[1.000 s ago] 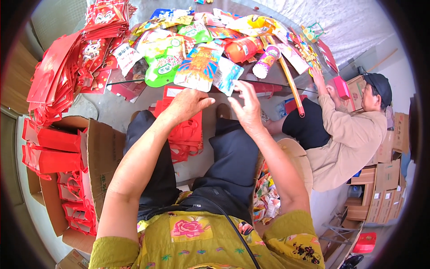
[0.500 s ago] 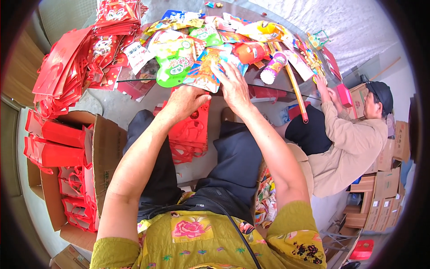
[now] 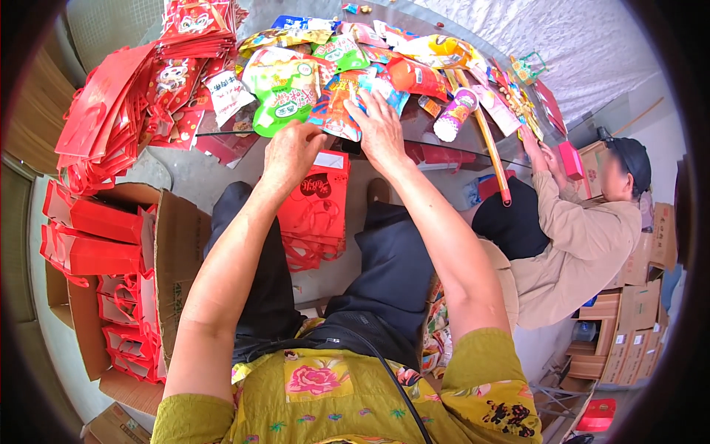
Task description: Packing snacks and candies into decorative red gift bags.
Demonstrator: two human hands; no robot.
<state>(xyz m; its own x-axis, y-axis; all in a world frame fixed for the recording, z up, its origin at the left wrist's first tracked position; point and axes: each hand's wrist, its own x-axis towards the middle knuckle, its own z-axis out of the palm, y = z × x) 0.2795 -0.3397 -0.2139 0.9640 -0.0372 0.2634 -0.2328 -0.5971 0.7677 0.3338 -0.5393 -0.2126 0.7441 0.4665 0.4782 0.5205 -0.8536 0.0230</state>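
A pile of snack packets lies on the glass table in front of me. My right hand (image 3: 381,135) rests with fingers stretched out on a blue and orange snack packet (image 3: 339,109) at the near edge of the pile. My left hand (image 3: 293,150) is close to that packet's near left corner, just below a green snack packet (image 3: 287,98). Its fingers are curled together, and the fingertips are partly hidden, so what they pinch, if anything, does not show. Below the table edge, between my legs, red gift bags (image 3: 318,200) lie stacked.
Red paper bags (image 3: 103,111) are piled on the left, above a cardboard box (image 3: 177,259) of more red bags. A purple-capped tube (image 3: 457,115) lies near a long wooden stick (image 3: 488,140). On the right, a person (image 3: 584,229) in beige sits with hands at the table.
The blue and orange packet has shifted slightly away from me. My left hand has moved a little left and away from me, its fingers curling; my right hand has moved slightly forward.
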